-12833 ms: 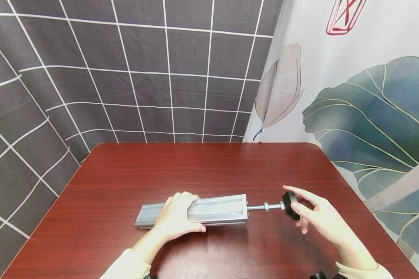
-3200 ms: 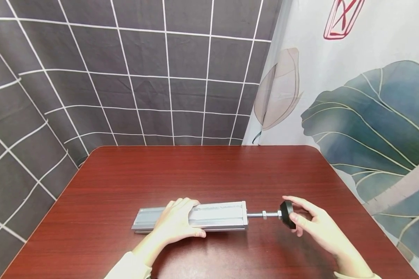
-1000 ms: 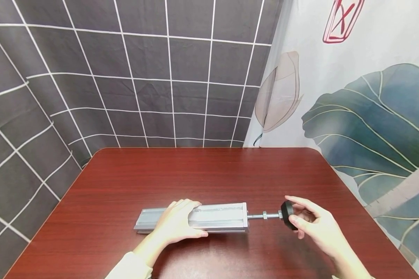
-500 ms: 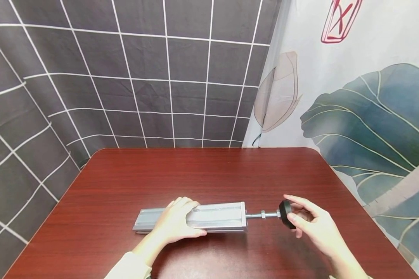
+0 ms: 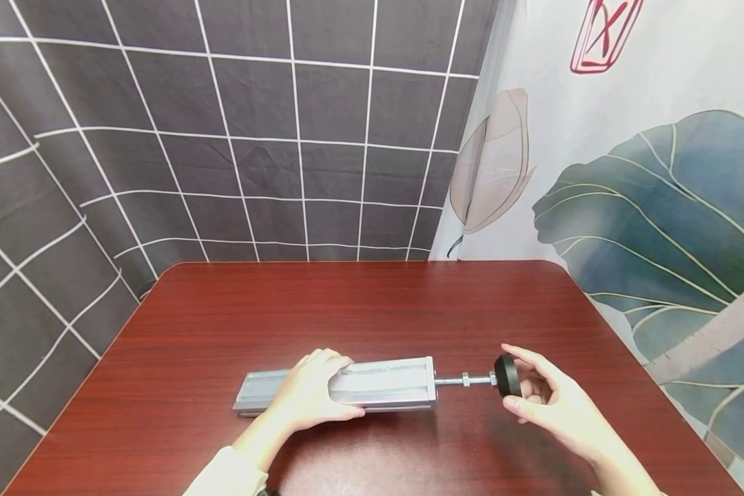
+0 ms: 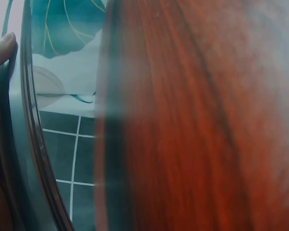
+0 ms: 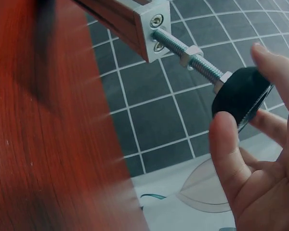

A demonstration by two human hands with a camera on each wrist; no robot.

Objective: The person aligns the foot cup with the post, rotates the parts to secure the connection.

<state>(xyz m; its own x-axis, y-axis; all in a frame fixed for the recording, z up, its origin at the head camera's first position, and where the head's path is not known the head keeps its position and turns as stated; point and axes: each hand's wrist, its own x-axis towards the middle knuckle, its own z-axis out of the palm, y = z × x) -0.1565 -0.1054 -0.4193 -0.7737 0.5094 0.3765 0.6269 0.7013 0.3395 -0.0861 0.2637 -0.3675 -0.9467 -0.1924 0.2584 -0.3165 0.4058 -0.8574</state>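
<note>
My left hand (image 5: 306, 389) grips a silver aluminium profile (image 5: 381, 382) from above, the thumb along its near side. The profile lies crosswise and appears raised off the tabletop. From the end plate (image 7: 151, 31) on its right end, fixed with screws, a threaded rod (image 7: 204, 67) sticks out with a hex nut (image 7: 189, 57) partway along. At the rod's outer end sits a levelling foot with a round black base (image 5: 506, 376). My right hand (image 5: 554, 399) holds this foot by its rim, thumb low and index finger high. The left wrist view shows the profile's edge (image 6: 33, 125) and one fingertip.
A reddish-brown wooden table (image 5: 359, 310) spreads beneath both hands. Behind it hangs a dark grey curtain with white grid lines (image 5: 254, 138). At the right is a white curtain with large leaf prints (image 5: 657, 186).
My right thumb has shifted from the face of the black base down to its lower rim, the fingers opening slightly. My left hand and the profile stay nearly where they were.
</note>
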